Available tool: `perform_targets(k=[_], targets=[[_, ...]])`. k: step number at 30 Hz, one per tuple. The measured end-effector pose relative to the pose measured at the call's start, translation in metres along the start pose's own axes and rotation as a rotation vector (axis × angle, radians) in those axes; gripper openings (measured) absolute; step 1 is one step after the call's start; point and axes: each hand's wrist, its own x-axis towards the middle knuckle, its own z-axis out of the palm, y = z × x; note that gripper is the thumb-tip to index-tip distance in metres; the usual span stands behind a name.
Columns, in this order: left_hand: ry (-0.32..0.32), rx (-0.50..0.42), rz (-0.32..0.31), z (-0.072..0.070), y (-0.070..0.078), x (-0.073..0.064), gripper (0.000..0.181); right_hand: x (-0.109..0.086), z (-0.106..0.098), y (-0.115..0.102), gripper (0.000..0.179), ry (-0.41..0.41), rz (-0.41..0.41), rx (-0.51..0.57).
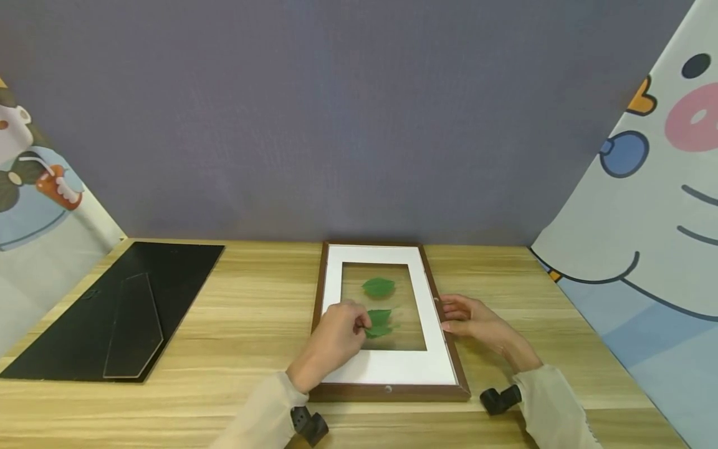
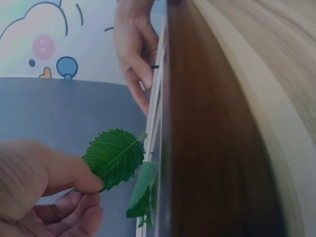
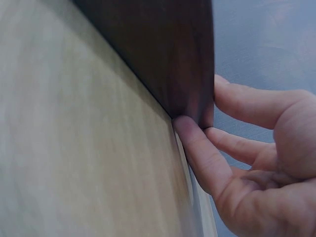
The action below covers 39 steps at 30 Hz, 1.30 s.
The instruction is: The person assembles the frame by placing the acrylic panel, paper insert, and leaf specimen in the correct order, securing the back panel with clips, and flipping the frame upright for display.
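A brown picture frame [image 1: 387, 394] with a white mat [image 1: 387, 366] lies flat on the wooden table. My left hand [image 1: 336, 333] is over its lower left part. Between thumb and finger it pinches a green serrated leaf [image 2: 116, 154]. Beneath that leaf another green leaf shape [image 2: 143, 197] shows; whether it is a reflection I cannot tell. Farther up in the window of the mat lies a single leaf [image 1: 379, 287]. On the frame's right side, my right hand [image 1: 477, 321] holds the edge, thumb [image 3: 247, 101] at the top and a fingertip [image 3: 187, 129] low on the side.
To the left lies a black backing board [image 1: 73, 312] with its easel stand [image 1: 134, 330] folded flat. A grey partition [image 1: 336, 125] rises behind the table, and cartoon-printed panels [image 1: 673, 249] flank both sides.
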Motion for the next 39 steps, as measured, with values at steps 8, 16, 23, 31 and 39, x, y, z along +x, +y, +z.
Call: perform_targets(k=[8, 16, 23, 31, 39], targets=[[0.028, 0.057, -0.028, 0.007, -0.003, 0.002, 0.019, 0.0, 0.0, 0.0, 0.072, -0.001, 0.003, 0.004], [0.064, 0.146, -0.025, 0.012, -0.007, 0.006, 0.021, -0.001, 0.0, -0.001, 0.071, 0.001, 0.01, 0.006], [0.08, 0.174, -0.03, 0.016, -0.007, 0.009, 0.018, 0.0, -0.001, -0.001, 0.072, -0.001, 0.011, 0.0], [0.016, 0.243, 0.016, 0.023, 0.001, 0.009, 0.016, -0.001, 0.001, -0.002, 0.069, 0.013, 0.009, -0.017], [-0.075, 0.244, 0.072, 0.027, 0.005, 0.007, 0.018, -0.001, 0.001, -0.003, 0.069, 0.003, 0.004, -0.014]])
